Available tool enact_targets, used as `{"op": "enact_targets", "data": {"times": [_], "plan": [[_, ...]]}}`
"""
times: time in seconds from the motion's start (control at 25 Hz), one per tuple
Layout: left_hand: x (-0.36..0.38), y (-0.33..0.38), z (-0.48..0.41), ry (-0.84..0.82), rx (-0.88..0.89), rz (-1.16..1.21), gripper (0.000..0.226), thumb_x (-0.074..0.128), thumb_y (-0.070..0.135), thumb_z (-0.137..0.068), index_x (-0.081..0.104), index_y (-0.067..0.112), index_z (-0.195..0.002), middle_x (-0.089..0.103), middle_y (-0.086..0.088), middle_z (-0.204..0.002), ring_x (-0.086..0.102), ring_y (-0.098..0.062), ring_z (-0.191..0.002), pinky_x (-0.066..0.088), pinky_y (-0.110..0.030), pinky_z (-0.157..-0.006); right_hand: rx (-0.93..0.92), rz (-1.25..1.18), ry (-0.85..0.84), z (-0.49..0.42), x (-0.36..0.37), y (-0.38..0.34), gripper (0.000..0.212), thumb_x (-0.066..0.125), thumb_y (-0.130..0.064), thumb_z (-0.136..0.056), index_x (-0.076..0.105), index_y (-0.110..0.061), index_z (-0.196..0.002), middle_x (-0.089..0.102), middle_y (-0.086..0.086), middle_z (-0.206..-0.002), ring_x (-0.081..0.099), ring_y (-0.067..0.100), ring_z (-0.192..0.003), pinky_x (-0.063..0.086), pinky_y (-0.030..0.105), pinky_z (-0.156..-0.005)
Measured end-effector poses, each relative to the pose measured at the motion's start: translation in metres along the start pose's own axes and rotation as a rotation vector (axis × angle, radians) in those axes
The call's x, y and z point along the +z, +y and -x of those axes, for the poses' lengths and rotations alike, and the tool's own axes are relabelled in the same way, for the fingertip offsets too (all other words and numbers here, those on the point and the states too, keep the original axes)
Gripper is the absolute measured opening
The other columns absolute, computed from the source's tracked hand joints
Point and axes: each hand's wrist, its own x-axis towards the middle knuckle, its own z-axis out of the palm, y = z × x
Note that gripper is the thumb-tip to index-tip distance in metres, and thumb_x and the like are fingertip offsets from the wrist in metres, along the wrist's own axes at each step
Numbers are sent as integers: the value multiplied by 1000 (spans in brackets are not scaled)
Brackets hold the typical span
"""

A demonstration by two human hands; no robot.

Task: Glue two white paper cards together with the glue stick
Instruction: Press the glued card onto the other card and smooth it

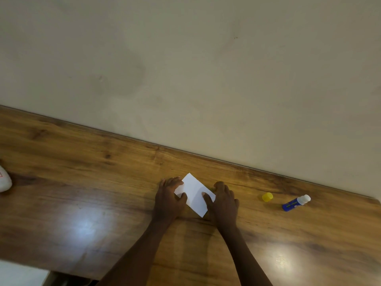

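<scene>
A white paper card lies flat on the wooden table, turned at an angle; I cannot tell whether a second card lies under it. My left hand rests on its left end with the thumb on the paper. My right hand rests on its right end, thumb pressing the card. To the right lies the blue glue stick on its side, uncapped, with its white tip showing. Its yellow cap stands apart, between the stick and my right hand.
A beige wall runs along the table's far edge. A white object sits at the far left edge of view. The table's near edge shows at bottom left, with floor below.
</scene>
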Motion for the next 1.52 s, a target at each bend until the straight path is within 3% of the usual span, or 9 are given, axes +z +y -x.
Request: {"op": "enact_targets", "data": {"times": [0.16, 0.32, 0.52, 0.64, 0.84, 1.04, 1.24, 1.36, 1.52], "plan": [[-1, -1, -2, -11, 44, -21, 40, 61, 14, -80, 56, 8, -118, 55, -10, -131, 44, -25, -126, 19, -36, -113, 144, 44, -155, -14, -1, -11, 55, 57, -50, -78, 44, -11, -114, 57, 8, -118, 46, 27, -115, 32, 42, -97], [-1, -1, -3, -22, 39, -27, 44, 60, 17, -82, 50, 8, -124, 52, -11, -134, 41, -26, -128, 18, -38, -114, 97, -82, -324, -22, -6, -8, 42, 62, -40, -79, 58, -4, -100, 62, 14, -111, 54, 27, -105, 39, 34, -86], [-1, 1, -1, 24, 65, 26, 38, 54, 19, -88, 51, 8, -124, 54, -11, -132, 43, -24, -127, 18, -36, -113, 186, -380, -205, -16, -14, 3, 23, 70, -27, -75, 59, -6, -74, 65, 14, -87, 55, 20, -77, 33, 19, -55], [-1, 2, 0, 22, 61, 27, 40, 54, 21, -88, 50, 8, -125, 53, -11, -133, 41, -24, -128, 16, -34, -113, 246, -510, -46, -9, -12, 4, 30, 72, -27, -73, 62, 0, -80, 59, 9, -78, 54, 20, -74, 33, 20, -53], [-1, 1, -1, 3, 62, 3, 42, 53, 24, -88, 47, 10, -127, 50, -10, -136, 37, -23, -131, 15, -36, -114, 313, -644, 72, -10, -6, 0, 32, 70, -27, -75, 59, 1, -85, 65, 16, -94, 62, 28, -81, 41, 22, -55], [0, 1, -1, 15, 86, 2, 41, 54, 23, -88, 50, 8, -125, 53, -11, -133, 41, -23, -128, 16, -35, -114, 334, -618, 87, -11, -1, 2, 42, 69, -29, -76, 52, 0, -100, 63, 20, -105, 63, 34, -89, 54, 41, -78], [1, 0, 0, 20, 92, -1, 41, 54, 24, -87, 50, 8, -125, 54, -11, -132, 43, -23, -127, 16, -35, -114, 227, -364, 89, 0, 6, 3, 64, 67, -39, -75, 37, -6, -121, 49, 18, -123, 49, 30, -108, 44, 37, -84], [0, 1, 0, 15, 84, 4, 42, 54, 26, -87, 50, 8, -126, 53, -11, -133, 42, -23, -128, 15, -34, -114, 190, -264, 61, 5, 8, 2, 71, 64, -44, -76, 29, -12, -128, 41, 15, -128, 50, 29, -108, 46, 33, -78], [1, 2, 1, 27, 71, 5, 43, 55, 27, -87, 50, 9, -125, 52, -10, -134, 41, -24, -129, 15, -35, -114, 77, -99, 116, 10, 7, -1, 60, 58, -45, -80, 33, -17, -126, 40, 10, -127, 57, 24, -94, 43, 27, -65]]}}
